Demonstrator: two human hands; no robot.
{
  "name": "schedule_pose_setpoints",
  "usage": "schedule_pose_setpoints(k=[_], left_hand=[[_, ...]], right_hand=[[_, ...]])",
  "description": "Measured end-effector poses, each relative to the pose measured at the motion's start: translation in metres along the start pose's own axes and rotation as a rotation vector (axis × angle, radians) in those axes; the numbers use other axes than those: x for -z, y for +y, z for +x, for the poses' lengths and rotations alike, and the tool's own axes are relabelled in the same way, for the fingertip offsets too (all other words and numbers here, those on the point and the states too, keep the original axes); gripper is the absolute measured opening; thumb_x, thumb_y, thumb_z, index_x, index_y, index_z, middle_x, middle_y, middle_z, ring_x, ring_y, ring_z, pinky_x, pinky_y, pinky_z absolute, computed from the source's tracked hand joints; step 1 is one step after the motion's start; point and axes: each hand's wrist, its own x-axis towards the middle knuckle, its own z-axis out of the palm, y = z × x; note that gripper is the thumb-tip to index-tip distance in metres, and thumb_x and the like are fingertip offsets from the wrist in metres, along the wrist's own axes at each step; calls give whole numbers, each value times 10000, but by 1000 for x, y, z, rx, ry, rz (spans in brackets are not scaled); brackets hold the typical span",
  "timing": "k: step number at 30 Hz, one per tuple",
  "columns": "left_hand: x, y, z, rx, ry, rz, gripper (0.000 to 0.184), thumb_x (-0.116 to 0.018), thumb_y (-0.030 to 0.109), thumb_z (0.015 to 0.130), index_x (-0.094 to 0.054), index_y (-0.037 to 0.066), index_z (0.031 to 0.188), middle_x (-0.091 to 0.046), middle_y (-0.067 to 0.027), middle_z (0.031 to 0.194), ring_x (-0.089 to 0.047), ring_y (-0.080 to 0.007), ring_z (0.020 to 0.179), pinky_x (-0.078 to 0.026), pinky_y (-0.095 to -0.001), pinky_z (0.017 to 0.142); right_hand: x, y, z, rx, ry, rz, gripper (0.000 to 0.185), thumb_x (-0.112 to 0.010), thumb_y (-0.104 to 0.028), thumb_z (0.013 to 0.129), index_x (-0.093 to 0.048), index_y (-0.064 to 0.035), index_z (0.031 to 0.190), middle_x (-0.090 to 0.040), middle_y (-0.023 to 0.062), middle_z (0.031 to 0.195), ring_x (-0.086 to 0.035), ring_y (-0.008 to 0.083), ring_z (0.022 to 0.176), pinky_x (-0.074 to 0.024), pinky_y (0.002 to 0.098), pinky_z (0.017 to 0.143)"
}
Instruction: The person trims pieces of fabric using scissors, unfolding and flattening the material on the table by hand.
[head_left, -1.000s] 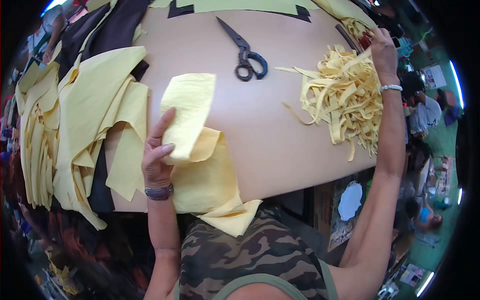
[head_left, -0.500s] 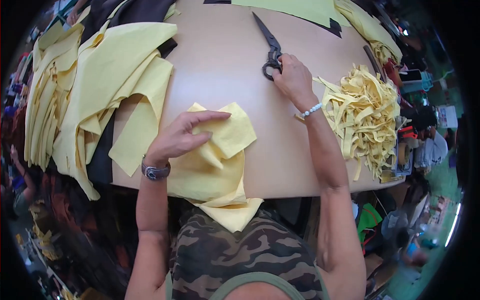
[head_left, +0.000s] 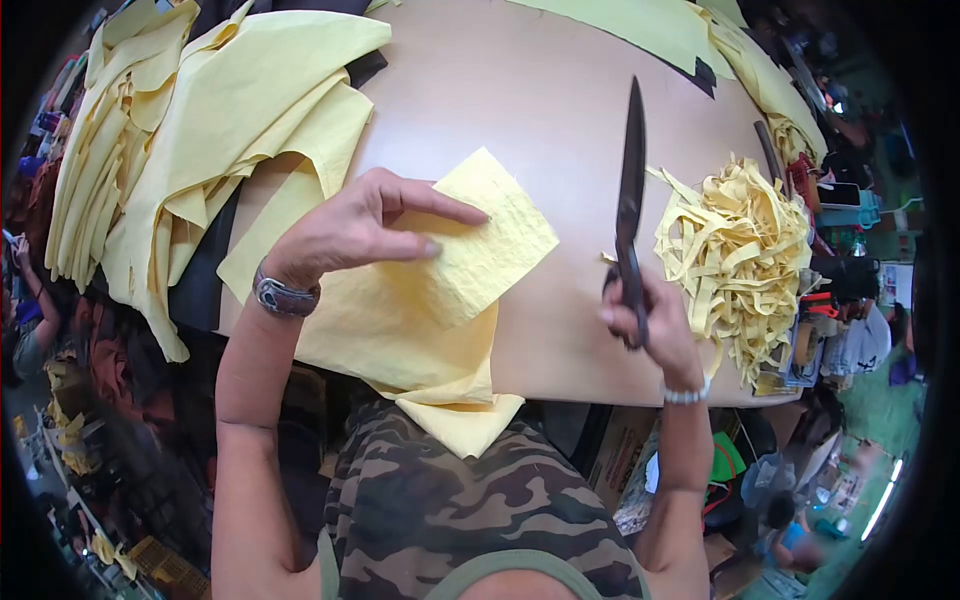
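Observation:
My left hand [head_left: 350,228] is on a piece of yellow fabric [head_left: 505,235], its index finger and thumb over the near side of a raised, squared corner. The other fingers are partly hidden behind the hand and fabric. The rest of this piece lies on the table and droops over the front edge toward my camouflage-patterned clothing. In my right hand [head_left: 660,325] is a pair of large dark scissors [head_left: 630,190], fingers wrapped round the handles. The blades point away from me, look closed, and are apart from the fabric.
A heap of narrow yellow fabric strips [head_left: 735,270] lies at the right of the table [head_left: 560,350]. Layered yellow fabric pieces [head_left: 250,90] cover the left side. More yellow fabric [head_left: 640,30] lies along the far edge, beside a dark rod [head_left: 768,150].
My right hand has picked up the scissors from the table and brought them nearer and to the right. My left hand has raised the fabric corner, which is now spread flatter.

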Motion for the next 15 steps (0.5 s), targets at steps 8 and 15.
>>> schedule_pose_setpoints(k=[8, 15], left_hand=[[2, -13, 11, 139, 27, -33, 333, -664, 26, 716, -628, 5, 1047, -637, -41, 924, -550, -53, 770, -444, -175, 684], [-4, -11, 15, 169, 4, -29, 324, -645, 12, 722, -632, 6, 1045, -648, -46, 922, -555, -52, 762, -445, -174, 681]], right_hand=[[-7, 40, -83, -224, -60, 208, 400, -819, -269, 605, -533, -22, 737, -488, -33, 578, -457, 34, 479, -349, 172, 426], [-7, 45, -95, -252, -214, 64, 516, -845, -379, 535, -514, -29, 722, -477, -37, 578, -441, 33, 520, -346, 183, 458]])
